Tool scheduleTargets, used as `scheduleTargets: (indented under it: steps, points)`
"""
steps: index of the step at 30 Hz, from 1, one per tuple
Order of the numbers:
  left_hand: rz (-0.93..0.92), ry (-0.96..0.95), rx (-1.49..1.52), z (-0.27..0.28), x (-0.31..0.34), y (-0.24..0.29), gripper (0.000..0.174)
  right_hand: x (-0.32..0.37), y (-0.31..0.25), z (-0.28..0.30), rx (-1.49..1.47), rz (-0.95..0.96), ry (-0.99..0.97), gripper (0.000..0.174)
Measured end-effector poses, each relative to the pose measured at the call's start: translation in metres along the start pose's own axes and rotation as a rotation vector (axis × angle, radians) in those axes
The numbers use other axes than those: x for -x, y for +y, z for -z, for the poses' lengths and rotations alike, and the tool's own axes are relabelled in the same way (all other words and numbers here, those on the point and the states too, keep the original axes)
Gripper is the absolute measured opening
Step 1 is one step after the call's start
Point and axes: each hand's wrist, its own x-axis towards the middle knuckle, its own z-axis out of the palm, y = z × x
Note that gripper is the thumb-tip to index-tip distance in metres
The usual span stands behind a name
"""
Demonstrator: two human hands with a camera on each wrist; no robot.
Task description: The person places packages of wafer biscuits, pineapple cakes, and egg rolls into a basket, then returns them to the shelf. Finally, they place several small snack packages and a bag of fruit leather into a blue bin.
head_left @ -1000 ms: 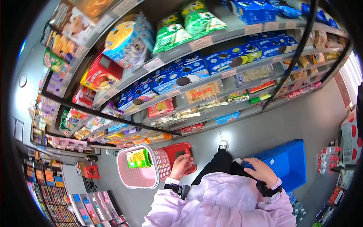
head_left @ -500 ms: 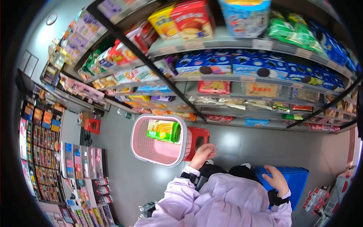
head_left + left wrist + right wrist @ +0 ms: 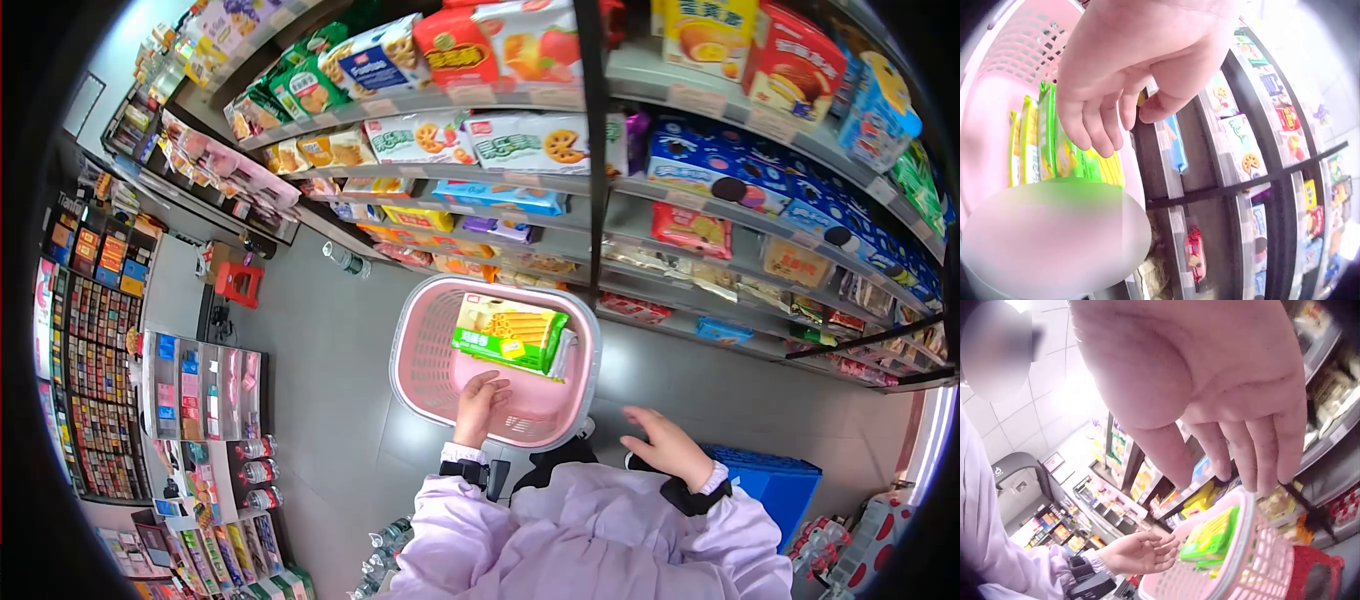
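Note:
A pink basket with a pale rim (image 3: 400,380) stands in front of the person. Inside it lie several green and yellow snack packs (image 3: 510,335), stacked at its far side. The left hand (image 3: 480,402) hangs over the basket's near side, fingers loosely bent and holding nothing; in the left wrist view the packs (image 3: 1047,140) appear beyond its fingertips. To the right of the basket, the right hand (image 3: 668,447) is held out in the air with fingers extended and nothing in them. The right wrist view shows its palm (image 3: 1210,369) above the basket's height.
Shelves of packaged biscuits (image 3: 530,145) run along the far side. A red stool (image 3: 1319,575) stands beside the basket. On the right is a blue crate (image 3: 765,490); water bottles (image 3: 385,545) stand at lower left, and another bottle (image 3: 346,260) lies on the floor.
The head view has swung left, bringing the basket to the middle. The left hand has moved from beside the basket to over its near side. The right hand stays free.

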Motion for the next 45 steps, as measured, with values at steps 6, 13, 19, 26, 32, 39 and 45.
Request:
scheduleTargets:
  steps: [6,13,19,26,32,39,45]
  points:
    - [-0.062,0.239,-0.118,0.082,-0.057,0.003,0.03,-0.103,0.017,-0.095,-0.56,-0.095,0.041,0.059]
    - [-0.213,0.174,-0.461,0.09,-0.116,0.042,0.042,-0.182,0.028,-0.125,-0.634,-0.334,0.249,0.069]
    - [-0.099,0.015,-0.611,0.091,-0.171,0.046,0.078,-0.215,0.055,-0.142,-0.79,-0.547,0.354,0.07]
    - [0.069,-0.331,-0.542,0.088,-0.183,0.051,0.061,-0.227,0.077,-0.151,-0.833,-0.388,0.266,0.067]
    - [0.115,-0.31,-0.327,0.097,-0.192,0.031,0.05,-0.227,0.071,-0.161,-0.787,-0.323,0.351,0.059]
    - [0.114,-0.172,-0.2,0.119,-0.145,0.042,0.041,-0.21,0.037,-0.174,-0.553,-0.243,0.345,0.054]
    - [-0.104,-0.047,-0.13,0.159,-0.057,0.065,0.038,-0.179,-0.035,-0.17,-0.444,-0.066,0.265,0.06]
